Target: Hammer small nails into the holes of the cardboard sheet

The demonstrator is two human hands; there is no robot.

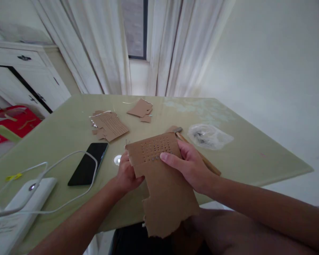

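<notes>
Forearms point(82, 217) foremost | torn cardboard sheet point(167, 187) held between our hands, overhanging the table point(244, 156) | left hand point(127, 173) grips left edge; right hand point(192, 166) pinches right, thumb beside grey bits point(157, 157), perhaps nails | step, we judge: pressing or seating these | next calls for steady support

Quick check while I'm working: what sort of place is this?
Likely a room in a home, though I can't be sure: long pale curtains hang by a window, and a white cabinet with dark handles stands beyond the table.
</notes>
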